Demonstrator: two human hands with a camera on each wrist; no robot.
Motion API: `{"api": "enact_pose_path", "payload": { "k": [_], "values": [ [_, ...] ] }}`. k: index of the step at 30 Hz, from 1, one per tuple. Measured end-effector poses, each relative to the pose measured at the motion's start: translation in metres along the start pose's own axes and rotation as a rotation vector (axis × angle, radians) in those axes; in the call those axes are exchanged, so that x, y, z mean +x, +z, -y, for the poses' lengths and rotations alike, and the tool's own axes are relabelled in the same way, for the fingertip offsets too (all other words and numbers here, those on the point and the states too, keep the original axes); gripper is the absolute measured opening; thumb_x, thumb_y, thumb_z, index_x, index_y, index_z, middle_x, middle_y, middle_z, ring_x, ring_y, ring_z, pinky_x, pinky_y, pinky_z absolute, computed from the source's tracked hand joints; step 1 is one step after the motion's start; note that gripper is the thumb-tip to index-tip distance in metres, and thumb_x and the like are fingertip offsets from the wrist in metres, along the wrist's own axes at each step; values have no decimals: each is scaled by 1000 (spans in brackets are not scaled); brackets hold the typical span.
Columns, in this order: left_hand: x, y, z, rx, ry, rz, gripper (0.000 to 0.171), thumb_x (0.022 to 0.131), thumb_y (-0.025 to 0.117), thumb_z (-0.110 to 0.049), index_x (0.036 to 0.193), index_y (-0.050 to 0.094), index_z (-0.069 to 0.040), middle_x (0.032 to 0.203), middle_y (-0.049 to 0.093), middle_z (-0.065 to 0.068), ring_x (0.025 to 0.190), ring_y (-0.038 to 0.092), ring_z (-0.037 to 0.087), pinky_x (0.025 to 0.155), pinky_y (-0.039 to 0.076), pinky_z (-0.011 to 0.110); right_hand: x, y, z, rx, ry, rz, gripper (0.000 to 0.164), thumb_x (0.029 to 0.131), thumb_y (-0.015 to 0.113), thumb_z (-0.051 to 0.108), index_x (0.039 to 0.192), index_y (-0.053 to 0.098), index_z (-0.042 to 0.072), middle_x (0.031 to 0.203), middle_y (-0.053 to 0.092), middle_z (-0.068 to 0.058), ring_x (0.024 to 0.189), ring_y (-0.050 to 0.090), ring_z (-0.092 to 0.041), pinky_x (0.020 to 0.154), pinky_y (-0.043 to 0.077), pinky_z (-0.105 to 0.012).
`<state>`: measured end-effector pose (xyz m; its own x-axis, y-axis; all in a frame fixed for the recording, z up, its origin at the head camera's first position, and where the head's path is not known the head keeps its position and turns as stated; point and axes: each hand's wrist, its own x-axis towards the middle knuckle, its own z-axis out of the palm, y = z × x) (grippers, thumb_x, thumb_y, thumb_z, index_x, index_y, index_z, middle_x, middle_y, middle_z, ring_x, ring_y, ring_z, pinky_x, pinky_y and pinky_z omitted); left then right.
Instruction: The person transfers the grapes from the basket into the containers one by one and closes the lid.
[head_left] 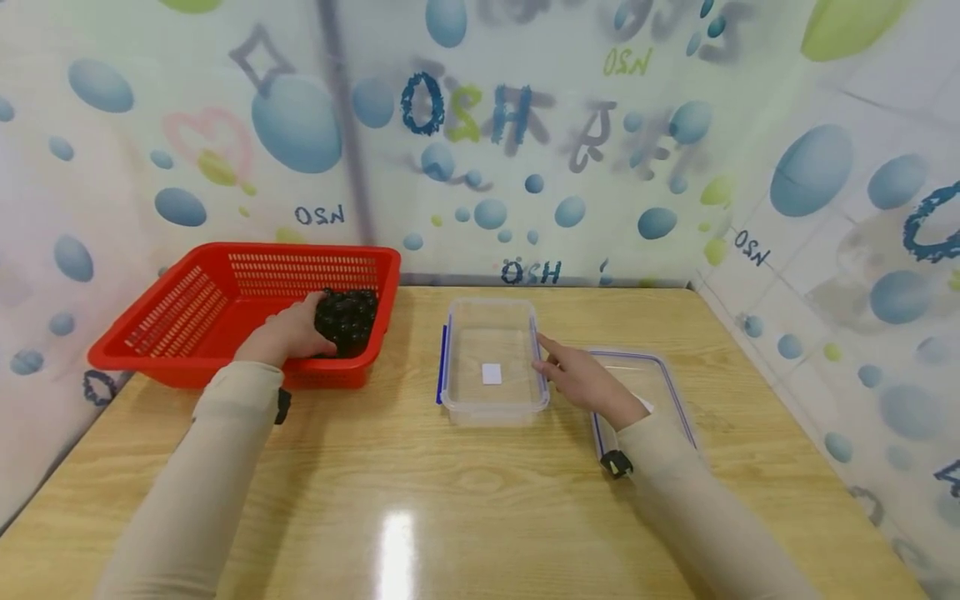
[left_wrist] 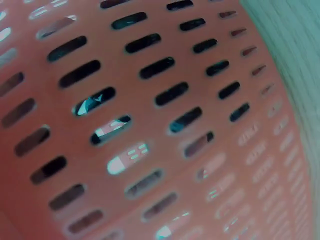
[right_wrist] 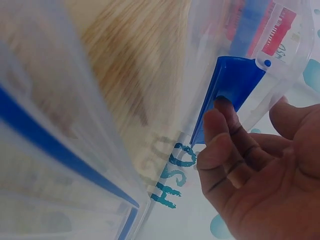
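Observation:
In the head view my left hand [head_left: 288,329] reaches over the front wall of a red basket [head_left: 168,364]. It grips a cluster of glossy black grapes [head_left: 348,321], with the thumb low at the near side and the fingers partly hidden at the far side. The left wrist view holds only the slotted basket wall [left_wrist: 120,75], dark shapes behind it. To the right, my right hand [head_left: 581,379] is at the side of a clear plastic container [head_left: 495,408]. Seen from the right wrist, its loosely bent fingers [right_wrist: 225,145] touch the container's blue latch [right_wrist: 240,77].
A clear lid with a blue seal [head_left: 660,360] lies on the wooden table [head_left: 450,500] under my right forearm. Inside the container's outline a small white square [head_left: 491,373] shows. Patterned wall covering [head_left: 487,175] closes off the back and right.

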<state>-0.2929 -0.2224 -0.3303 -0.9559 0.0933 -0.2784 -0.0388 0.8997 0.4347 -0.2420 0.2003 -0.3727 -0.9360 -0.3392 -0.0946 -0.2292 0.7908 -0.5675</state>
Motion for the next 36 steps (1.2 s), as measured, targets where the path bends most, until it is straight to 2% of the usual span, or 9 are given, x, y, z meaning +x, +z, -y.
{"api": "enact_pose_path", "payload": {
  "k": [5,8,15,23,27,29,33,36],
  "values": [
    [1,0,-4,-12,-49,26,99,86,70,-22,150,1,9,146,18,39,120,30,53,102,26,70,0,1,0,-11,-6,-11,57,106,45,27,155,25,5,110,63,-12,76,54,-19,67,46,-35],
    [1,-1,-3,0,-56,31,97,87,69,-20,147,0,14,145,14,41,121,28,53,104,24,69,1,2,0,-13,-15,-9,57,106,45,27,155,25,5,110,63,-12,75,54,-18,67,45,-35],
    [2,0,3,15,-2,-19,72,87,70,-17,140,25,4,134,27,37,113,35,51,98,33,69,0,1,2,-20,-16,4,58,106,46,27,155,26,5,109,63,-12,77,54,-18,68,45,-35],
    [4,-8,0,-11,24,-99,63,86,72,-16,135,37,3,130,38,33,109,40,48,96,38,66,-1,-4,0,-22,-1,-6,57,106,45,27,155,25,4,113,63,-15,80,55,-20,70,46,-36],
    [7,-8,-3,7,23,-84,61,87,71,-14,135,37,3,130,39,32,109,41,47,97,37,65,-2,-7,-4,-22,17,-14,58,106,45,28,155,25,5,111,62,-14,78,54,-20,69,46,-35],
    [8,-7,-3,17,12,-56,65,88,70,-14,139,35,2,134,38,34,111,41,48,98,35,66,-2,-6,-4,-17,23,-14,58,106,45,28,155,24,5,111,62,-14,77,54,-20,68,46,-35],
    [7,-7,1,14,-19,7,75,88,69,-15,146,27,5,139,34,37,116,39,49,101,31,67,-1,-3,-1,-8,22,-9,58,106,45,28,155,24,6,111,62,-14,79,55,-20,70,47,-35],
    [7,-7,7,10,-17,10,73,87,69,-14,145,29,5,136,39,36,112,42,48,99,34,67,1,0,2,-7,18,-7,57,106,44,28,156,24,6,111,62,-14,81,56,-21,70,47,-36]
  ]
}}
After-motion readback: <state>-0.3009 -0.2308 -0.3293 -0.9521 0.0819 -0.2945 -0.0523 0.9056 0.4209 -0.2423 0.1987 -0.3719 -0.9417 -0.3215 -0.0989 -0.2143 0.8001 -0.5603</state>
